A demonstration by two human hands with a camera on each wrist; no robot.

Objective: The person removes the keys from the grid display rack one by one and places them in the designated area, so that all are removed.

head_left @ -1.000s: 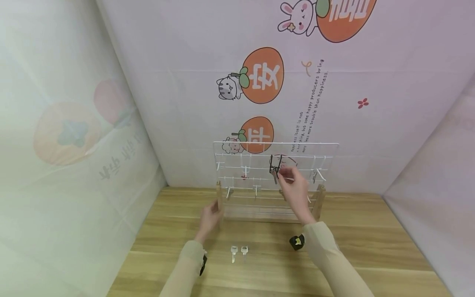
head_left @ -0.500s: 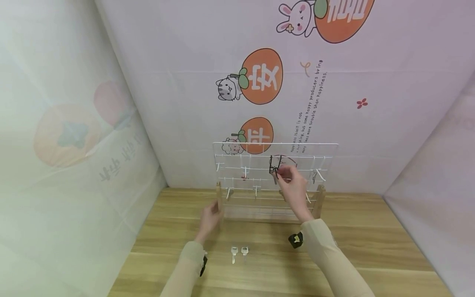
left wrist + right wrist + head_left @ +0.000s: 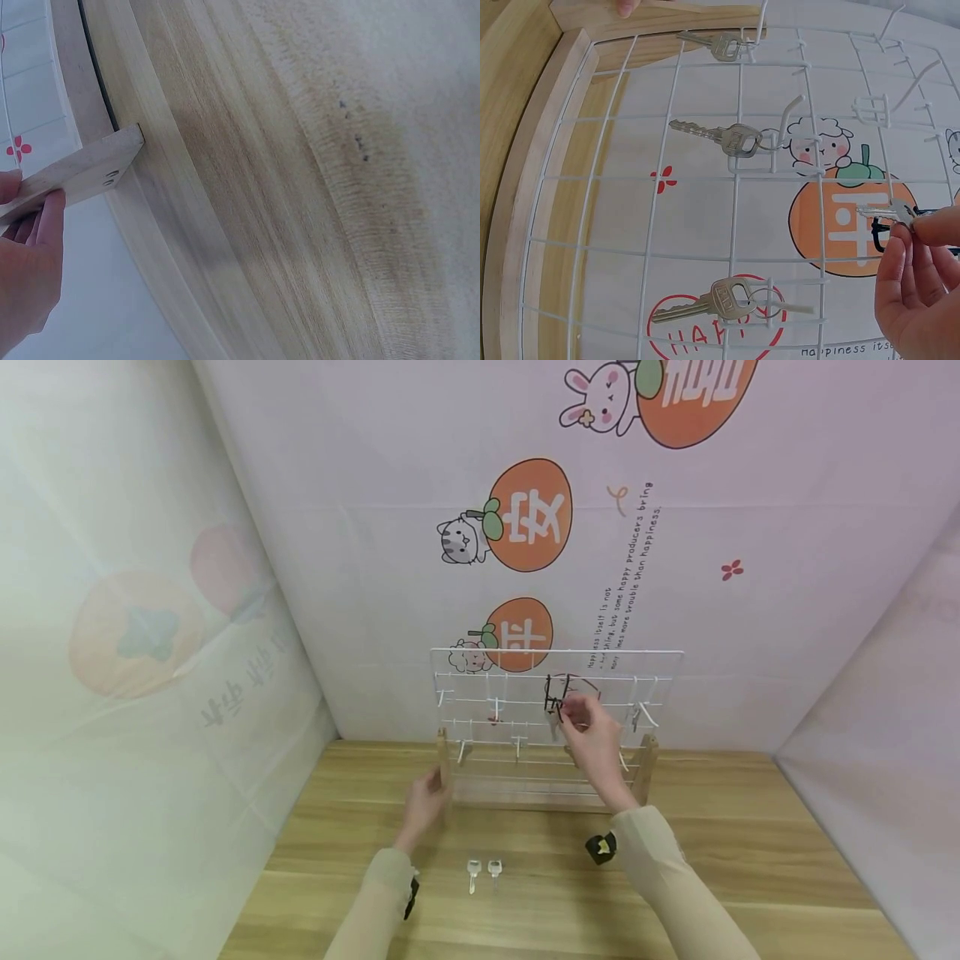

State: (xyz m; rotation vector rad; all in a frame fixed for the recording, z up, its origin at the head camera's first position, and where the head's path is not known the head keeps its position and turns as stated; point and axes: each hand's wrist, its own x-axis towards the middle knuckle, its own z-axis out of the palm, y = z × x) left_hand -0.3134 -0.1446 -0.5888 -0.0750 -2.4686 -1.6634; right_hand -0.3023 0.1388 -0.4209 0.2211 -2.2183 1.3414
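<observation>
A white wire grid rack stands on a wooden base, with a black hook among its white ones. At that black hook, my right hand pinches a silver key between thumb and fingertips. The key's ring is mostly covered by the fingers, so I cannot tell whether it is on the hook. My left hand grips the rack's left wooden post, with the thumb on one side and fingers on the other.
Several keys, such as this ringed key and the lower key, hang from white hooks. Two loose keys, a left key and a right key, lie on the wooden table before the rack. A printed cloth hangs behind.
The key at the black hook has turned slightly and looks paler in the head view. Both hands stay almost where they were.
</observation>
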